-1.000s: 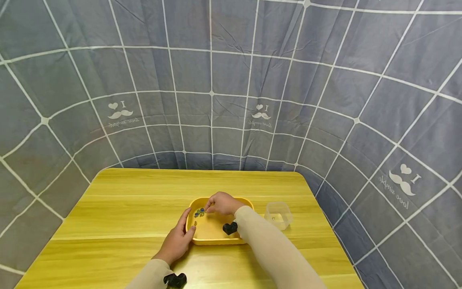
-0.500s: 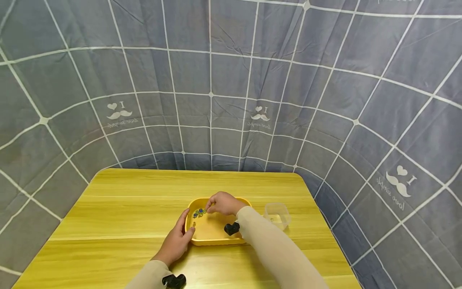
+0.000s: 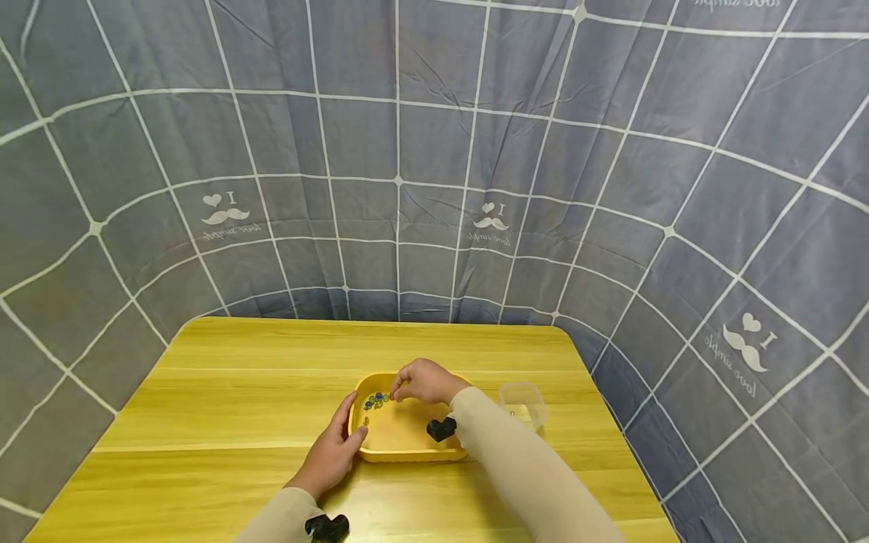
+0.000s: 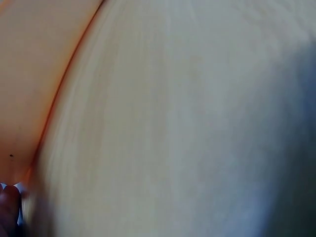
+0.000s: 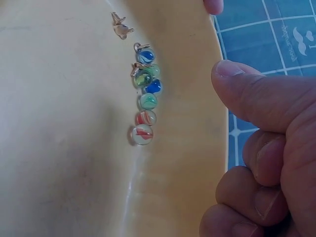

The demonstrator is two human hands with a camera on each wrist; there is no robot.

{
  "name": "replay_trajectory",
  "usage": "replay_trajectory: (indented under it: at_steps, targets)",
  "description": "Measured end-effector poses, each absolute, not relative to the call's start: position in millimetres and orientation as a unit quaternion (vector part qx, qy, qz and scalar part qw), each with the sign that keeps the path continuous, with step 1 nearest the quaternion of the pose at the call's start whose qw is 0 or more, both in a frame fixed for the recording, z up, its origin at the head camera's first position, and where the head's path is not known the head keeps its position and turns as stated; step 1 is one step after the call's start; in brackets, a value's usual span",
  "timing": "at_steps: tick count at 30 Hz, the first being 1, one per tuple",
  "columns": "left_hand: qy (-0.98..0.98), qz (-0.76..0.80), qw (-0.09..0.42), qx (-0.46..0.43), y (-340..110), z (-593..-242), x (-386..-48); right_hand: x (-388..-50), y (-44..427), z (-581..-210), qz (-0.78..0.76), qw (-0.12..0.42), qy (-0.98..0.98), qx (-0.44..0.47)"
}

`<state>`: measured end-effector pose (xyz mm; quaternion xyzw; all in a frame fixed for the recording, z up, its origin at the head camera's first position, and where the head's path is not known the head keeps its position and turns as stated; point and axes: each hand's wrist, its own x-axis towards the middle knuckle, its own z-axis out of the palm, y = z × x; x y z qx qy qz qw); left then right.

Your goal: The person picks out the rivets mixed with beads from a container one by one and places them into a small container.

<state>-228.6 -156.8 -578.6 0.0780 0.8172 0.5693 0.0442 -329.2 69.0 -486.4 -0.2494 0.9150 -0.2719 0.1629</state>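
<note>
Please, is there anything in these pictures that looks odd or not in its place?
Nothing looks spilled, but small shiny pronged pieces lie among the round glass marbles in the yellow tray; their shape differs. The mustache print on the grey curtain has mirrored lettering.

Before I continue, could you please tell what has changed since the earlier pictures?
The right hand has shifted slightly to the right, so more marbles show beside it. The left hand holds the tray as before, and the clear box has stayed in place.
</note>
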Motion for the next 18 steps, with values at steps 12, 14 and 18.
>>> replay_trajectory:
  at_steps: [12,14,18]
  targets:
    - [0.820,0.566,0.043,0.077,-154.3,-577.5,-228.0,-330.0,83.9,-475.2,-0.265,0.152,0.920,-0.247]
    - [0.821,0.564,0.042,0.076,-154.4,-578.7,-228.2,-330.0,88.0,-471.1,-0.267,0.153,0.920,-0.242]
    - [0.826,0.558,0.039,0.072,-155.3,-580.2,-228.2,-330.5,96.5,-462.1,-0.262,0.145,0.922,-0.244]
